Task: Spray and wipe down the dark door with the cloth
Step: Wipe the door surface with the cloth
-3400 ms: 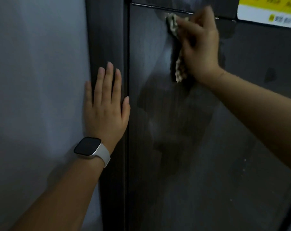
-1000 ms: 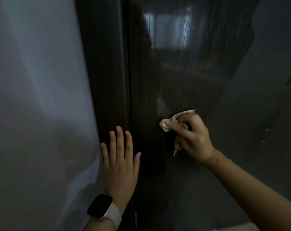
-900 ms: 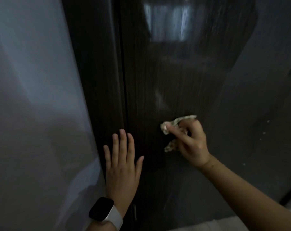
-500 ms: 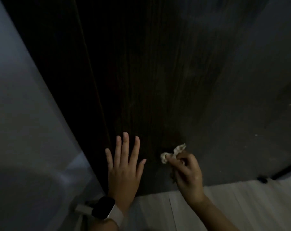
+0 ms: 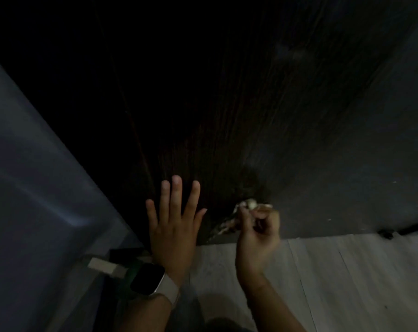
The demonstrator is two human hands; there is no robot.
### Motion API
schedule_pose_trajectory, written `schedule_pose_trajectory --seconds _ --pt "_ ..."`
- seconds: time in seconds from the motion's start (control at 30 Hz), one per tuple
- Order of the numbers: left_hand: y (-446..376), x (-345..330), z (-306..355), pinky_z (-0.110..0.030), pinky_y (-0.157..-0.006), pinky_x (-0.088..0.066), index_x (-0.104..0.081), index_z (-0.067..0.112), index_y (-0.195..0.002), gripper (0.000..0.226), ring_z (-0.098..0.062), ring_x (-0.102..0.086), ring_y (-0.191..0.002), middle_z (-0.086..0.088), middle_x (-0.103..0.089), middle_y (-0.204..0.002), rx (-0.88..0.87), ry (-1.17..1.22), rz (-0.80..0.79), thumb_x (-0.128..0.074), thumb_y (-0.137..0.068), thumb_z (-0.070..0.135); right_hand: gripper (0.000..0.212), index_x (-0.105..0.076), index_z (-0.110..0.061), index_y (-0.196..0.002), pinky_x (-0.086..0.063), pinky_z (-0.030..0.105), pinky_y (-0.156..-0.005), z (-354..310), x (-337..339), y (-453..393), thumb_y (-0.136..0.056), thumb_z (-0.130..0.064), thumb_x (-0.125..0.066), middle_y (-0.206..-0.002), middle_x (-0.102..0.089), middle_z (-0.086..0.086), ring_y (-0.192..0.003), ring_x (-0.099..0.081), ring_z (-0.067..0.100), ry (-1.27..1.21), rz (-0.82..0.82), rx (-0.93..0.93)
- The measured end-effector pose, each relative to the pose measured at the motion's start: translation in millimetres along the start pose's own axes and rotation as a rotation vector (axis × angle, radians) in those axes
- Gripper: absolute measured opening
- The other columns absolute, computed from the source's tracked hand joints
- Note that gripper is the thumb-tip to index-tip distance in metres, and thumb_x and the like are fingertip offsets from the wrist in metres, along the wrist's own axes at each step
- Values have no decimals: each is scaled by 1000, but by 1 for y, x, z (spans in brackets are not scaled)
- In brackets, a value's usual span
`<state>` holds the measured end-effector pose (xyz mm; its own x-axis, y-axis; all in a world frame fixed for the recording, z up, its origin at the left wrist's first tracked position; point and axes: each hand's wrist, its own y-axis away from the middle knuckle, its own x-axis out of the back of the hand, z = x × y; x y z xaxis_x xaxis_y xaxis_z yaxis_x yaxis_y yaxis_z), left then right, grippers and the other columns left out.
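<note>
The dark wood-grain door (image 5: 239,111) fills the upper part of the head view, seen steeply from above down to its bottom edge. My right hand (image 5: 257,232) grips a crumpled pale cloth (image 5: 245,208) against the door's lowest part, just above the floor. My left hand (image 5: 173,224) lies flat on the door with its fingers spread straight; a dark-faced watch on a white band is on its wrist. No spray bottle is in view.
A pale grey wall (image 5: 35,176) runs down the left side. Light plank flooring (image 5: 346,271) lies below the door. A small pale block and some dark and green things (image 5: 107,265) sit on the floor by the door's left corner.
My right hand has carried the cloth from near the top of the door down to its bottom edge. My left hand has slid down with it, and the view has tilted toward the floor.
</note>
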<state>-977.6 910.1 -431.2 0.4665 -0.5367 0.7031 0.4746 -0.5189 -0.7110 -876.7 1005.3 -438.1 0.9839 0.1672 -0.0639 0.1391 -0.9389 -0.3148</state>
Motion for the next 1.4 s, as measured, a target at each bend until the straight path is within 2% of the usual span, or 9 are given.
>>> schedule_pose_trajectory --seconds 0.1,0.2,0.37,0.47,0.63,0.87,1.1,1.27,1.4 --pt "-1 -2 -2 -46 -122 9 6 25 -157 87 -23 11 -152 -6 18 -164 -9 -13 6 -46 -93 50 38 -54 -31 -71 -49 26 -66 41 -2 27 -82 -1 -73 -76 -58 -5 -71 -58 10 80 -4 -196" --pt "0 -2 -4 -47 -122 8 7 24 -157 87 -24 11 -152 -7 18 -164 -13 -35 9 -46 -94 50 35 -54 -22 -72 -47 30 -66 55 -3 38 -83 8 -68 -76 -58 -11 -71 -57 7 119 -19 -293" --pt "-2 0 -3 -46 -122 9 7 25 -157 85 -23 12 -152 -7 19 -164 -19 -19 11 -45 -94 49 36 -55 -21 -71 -49 19 -73 -8 -9 8 -77 10 -72 -78 -55 10 -77 -57 11 64 21 11" --pt "-1 -2 -2 -46 -121 10 6 25 -157 84 -23 12 -152 -6 19 -164 -15 -19 24 -44 -94 49 33 -58 -19 -72 -51 20 -77 -34 -15 -4 -76 10 -73 -80 -56 8 -80 -58 10 -29 62 106" --pt "-2 -1 -3 -46 -122 9 6 25 -157 85 -22 11 -152 -6 18 -164 -18 -19 30 -45 -94 50 34 -57 -21 -70 -50 21 -74 -3 -13 7 -74 8 -75 -78 -56 -3 -78 -58 9 -20 40 61" --pt "-4 8 -3 -45 -122 7 4 27 -157 84 -21 9 -152 -4 16 -164 -7 21 2 -45 -93 51 31 -55 -19 -68 -47 22 -68 26 -7 24 -77 3 -75 -76 -55 2 -73 -56 10 108 -61 -114" --pt "-5 16 -3 -43 -123 7 4 28 -157 79 -20 9 -152 -2 16 -164 12 70 -43 -41 -95 45 19 -60 -5 -73 -50 28 -71 -76 -6 -39 -78 5 -75 -79 -57 13 -76 -58 26 -53 11 220" --pt "-5 22 -4 -44 -123 3 2 27 -157 77 -21 6 -153 -3 13 -165 14 79 -80 -42 -96 43 24 -59 -8 -71 -48 22 -72 -46 -8 -22 -76 10 -74 -80 -56 9 -79 -57 14 -39 -12 251" --pt "-4 34 -4 -44 -123 1 -3 27 -158 77 -22 2 -153 -3 11 -165 7 145 -130 -44 -95 42 45 -53 -28 -67 -44 9 -67 22 0 13 -77 13 -72 -79 -54 0 -75 -55 -1 100 -122 49"
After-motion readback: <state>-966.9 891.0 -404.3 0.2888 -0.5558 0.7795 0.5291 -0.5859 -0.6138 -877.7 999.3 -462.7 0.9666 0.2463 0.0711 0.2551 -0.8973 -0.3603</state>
